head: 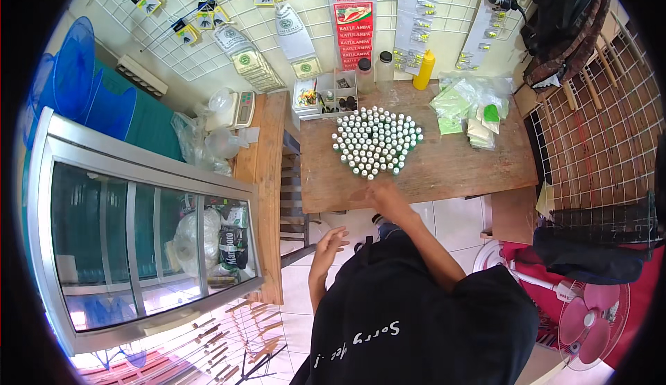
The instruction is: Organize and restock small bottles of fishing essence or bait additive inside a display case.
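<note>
Many small green bottles with white caps (377, 140) stand upright in a tight cluster on the wooden table (458, 171). My right hand (386, 202) is over the table's front edge, just below the nearest bottles; it is blurred, and whether its fingers hold anything cannot be told. My left hand (330, 242) hangs in front of the table, to the left, fingers apart and nothing in it. Behind the bottles is a compartmented white tray (312, 112) with small items, and beside it stand two black-lidded jars (385, 67).
A yellow squeeze bottle (424, 70) and plastic packets (450, 104) are on the table's back and right parts. To the left are a digital scale (242, 109) on a wooden bench and a glass-fronted metal cabinet (151, 177). A pink fan (588, 317) stands at lower right.
</note>
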Available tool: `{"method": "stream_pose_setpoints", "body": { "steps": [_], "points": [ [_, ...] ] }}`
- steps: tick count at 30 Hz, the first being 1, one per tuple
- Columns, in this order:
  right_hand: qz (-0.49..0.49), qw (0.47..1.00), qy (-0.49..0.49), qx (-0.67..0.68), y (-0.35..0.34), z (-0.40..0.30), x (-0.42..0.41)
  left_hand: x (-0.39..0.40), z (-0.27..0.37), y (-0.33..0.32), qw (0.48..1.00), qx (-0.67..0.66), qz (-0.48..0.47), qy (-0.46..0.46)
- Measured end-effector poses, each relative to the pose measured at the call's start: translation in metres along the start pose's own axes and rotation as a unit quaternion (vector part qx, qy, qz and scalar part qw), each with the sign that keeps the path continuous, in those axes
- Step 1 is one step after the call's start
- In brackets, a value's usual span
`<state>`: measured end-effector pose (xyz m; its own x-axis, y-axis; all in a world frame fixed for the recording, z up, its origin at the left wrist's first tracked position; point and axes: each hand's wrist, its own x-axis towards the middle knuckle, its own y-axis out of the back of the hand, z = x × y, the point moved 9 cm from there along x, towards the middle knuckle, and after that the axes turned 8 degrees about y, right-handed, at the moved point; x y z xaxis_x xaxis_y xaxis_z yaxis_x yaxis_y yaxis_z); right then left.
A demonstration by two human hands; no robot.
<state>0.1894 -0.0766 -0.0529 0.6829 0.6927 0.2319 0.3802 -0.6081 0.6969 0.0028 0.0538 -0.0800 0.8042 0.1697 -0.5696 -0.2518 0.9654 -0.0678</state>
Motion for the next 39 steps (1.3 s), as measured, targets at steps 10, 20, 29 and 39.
{"method": "stream_pose_setpoints", "body": {
  "steps": [10,20,29,39],
  "points": [
    [0.0,0.994,-0.089,-0.07,0.056,0.095,0.011,-0.007,-0.02,0.053,0.97,-0.14,0.198,0.02],
    [-0.049,0.988,0.117,-0.084,0.025,0.053,0.041,0.033,-0.003,-0.008,0.966,-0.169,0.195,0.028],
    [-0.11,0.939,0.239,-0.223,-0.021,0.033,0.043,0.05,-0.004,-0.046,0.974,-0.166,0.153,0.031],
    [-0.096,0.924,0.265,-0.258,-0.026,0.027,0.039,0.046,-0.004,-0.044,0.972,-0.158,0.169,0.042]
  ]
}}
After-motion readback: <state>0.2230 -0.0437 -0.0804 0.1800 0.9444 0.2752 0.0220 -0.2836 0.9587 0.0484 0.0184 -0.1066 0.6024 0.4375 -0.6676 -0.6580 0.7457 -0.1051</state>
